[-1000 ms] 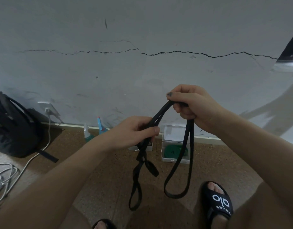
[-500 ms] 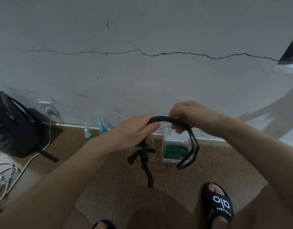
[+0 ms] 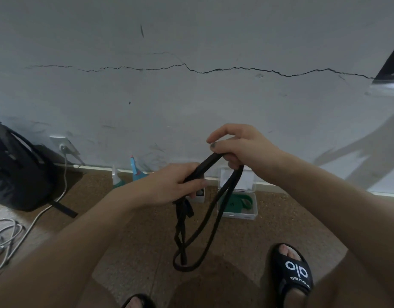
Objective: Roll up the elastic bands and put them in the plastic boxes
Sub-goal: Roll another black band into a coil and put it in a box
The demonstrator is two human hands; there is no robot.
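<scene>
My fingers (image 3: 232, 162) on my right hand (image 3: 242, 147) are curling round the top of the black band (image 3: 210, 221). My left hand (image 3: 178, 185) is pinching it lower down. The band is hanging long, straight down between my hands. The open plastic box (image 3: 251, 213) is sitting on the floor behind it, nearer my right hand.

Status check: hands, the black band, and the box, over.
Left hand and right hand both grip the black elastic band, loops hanging unrolled. Open plastic box on floor holds a green band. Nothing blocking.
</scene>
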